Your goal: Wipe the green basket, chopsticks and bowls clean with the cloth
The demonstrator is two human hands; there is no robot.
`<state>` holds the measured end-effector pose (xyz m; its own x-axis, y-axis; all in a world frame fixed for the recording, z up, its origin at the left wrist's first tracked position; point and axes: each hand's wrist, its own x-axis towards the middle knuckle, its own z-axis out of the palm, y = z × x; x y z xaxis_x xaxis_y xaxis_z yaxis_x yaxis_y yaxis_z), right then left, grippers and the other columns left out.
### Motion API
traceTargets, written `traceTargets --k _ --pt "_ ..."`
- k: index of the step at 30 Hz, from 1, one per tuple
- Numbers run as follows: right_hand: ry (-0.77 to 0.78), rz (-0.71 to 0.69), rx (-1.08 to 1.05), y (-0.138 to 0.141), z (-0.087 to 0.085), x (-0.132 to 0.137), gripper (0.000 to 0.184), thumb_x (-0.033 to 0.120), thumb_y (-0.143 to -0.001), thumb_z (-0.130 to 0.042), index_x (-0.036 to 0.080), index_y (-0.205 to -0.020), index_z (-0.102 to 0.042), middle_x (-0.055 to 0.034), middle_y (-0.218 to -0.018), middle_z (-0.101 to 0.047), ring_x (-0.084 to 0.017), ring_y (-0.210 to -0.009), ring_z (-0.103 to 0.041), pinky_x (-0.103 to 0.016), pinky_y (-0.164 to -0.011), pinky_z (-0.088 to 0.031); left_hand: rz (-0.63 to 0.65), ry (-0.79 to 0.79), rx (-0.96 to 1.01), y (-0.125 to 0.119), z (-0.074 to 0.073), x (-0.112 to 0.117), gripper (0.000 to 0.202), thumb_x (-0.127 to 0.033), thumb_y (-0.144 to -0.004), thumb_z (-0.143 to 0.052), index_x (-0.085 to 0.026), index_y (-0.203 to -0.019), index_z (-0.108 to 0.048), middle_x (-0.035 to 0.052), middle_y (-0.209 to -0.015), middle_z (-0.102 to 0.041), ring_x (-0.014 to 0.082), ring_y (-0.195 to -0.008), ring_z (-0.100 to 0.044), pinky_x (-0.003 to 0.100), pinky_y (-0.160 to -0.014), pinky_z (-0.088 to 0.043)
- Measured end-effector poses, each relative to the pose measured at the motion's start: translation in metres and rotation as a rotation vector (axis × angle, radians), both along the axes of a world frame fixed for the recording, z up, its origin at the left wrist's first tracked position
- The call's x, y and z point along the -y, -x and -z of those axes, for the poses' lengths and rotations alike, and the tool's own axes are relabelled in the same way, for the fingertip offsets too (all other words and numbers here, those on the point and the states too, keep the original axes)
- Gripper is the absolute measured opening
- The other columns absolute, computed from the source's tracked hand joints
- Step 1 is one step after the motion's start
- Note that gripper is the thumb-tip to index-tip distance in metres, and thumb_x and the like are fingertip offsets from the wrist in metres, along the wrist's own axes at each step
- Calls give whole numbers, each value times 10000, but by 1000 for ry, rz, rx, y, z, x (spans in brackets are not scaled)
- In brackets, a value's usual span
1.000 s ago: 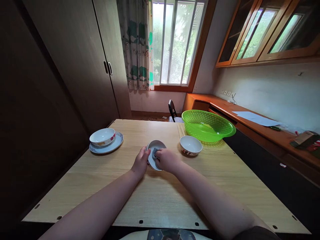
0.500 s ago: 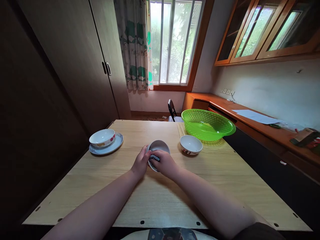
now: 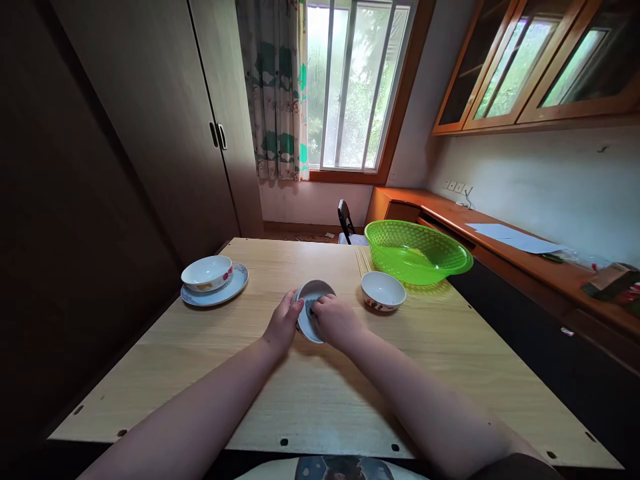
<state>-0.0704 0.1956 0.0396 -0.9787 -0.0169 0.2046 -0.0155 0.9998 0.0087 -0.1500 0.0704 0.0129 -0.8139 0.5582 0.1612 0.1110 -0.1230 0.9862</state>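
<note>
A small white bowl (image 3: 312, 291) is tilted toward me at the middle of the wooden table (image 3: 300, 400). My left hand (image 3: 283, 325) grips its left rim, fingers curled round it. My right hand (image 3: 336, 319) is closed on a grey cloth (image 3: 310, 306) pressed inside the bowl. Most of the cloth is hidden under my fingers.
Another white bowl (image 3: 383, 291) stands just right of my hands, with chopsticks (image 3: 361, 261) and a green plastic basket (image 3: 417, 251) behind it. At the left a bowl (image 3: 207, 273) sits on a plate (image 3: 231, 285). A chair (image 3: 345, 220) stands beyond the table; a counter (image 3: 505, 250) runs along the right.
My right hand has shifted the cloth inside the bowl, from the near rim back to the inner left side. The bowl has tilted a little. My left hand stays on the rim.
</note>
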Motion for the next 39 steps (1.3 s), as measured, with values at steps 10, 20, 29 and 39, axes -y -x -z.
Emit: traceTargets --k 10,20,29,39 --pt "572 -131 -112 -5 3 10 143 126 -769 -520 203 -786 -639 6 -713 -670 -127 -623 -566 -223 -573 -385 -4 -80 26 11 8 1 457 -489 -762 -561 -161 -1078 -582 55 -930 -662 199 -827 -596 310 -761 -453" --pt "434 -448 -511 -8 13 5 188 102 -772 -491 207 -897 -584 -54 -983 -705 -173 -932 -633 -312 -842 -459 -218 -329 380 23 10 -4 354 -504 -718 -571 -175 -848 -580 -24 -676 -602 137 -605 -554 235 -552 -408" --pt "131 -275 -661 -11 13 -1 230 289 -851 -580 227 -1065 -635 -65 -1205 -644 -245 -1082 -558 -407 -909 -425 -164 -531 766 22 -6 -1 317 -426 -808 -515 -180 -977 -620 33 -777 -693 174 -624 -639 278 -558 -497" --pt "200 -181 -708 -8 13 -9 306 288 -904 -533 224 -1197 -589 -82 -1183 -647 -234 -1112 -537 -405 -953 -388 56 -526 759 13 -8 -2 327 -420 -837 -506 -191 -1045 -612 50 -896 -707 177 -724 -645 297 -632 -520"
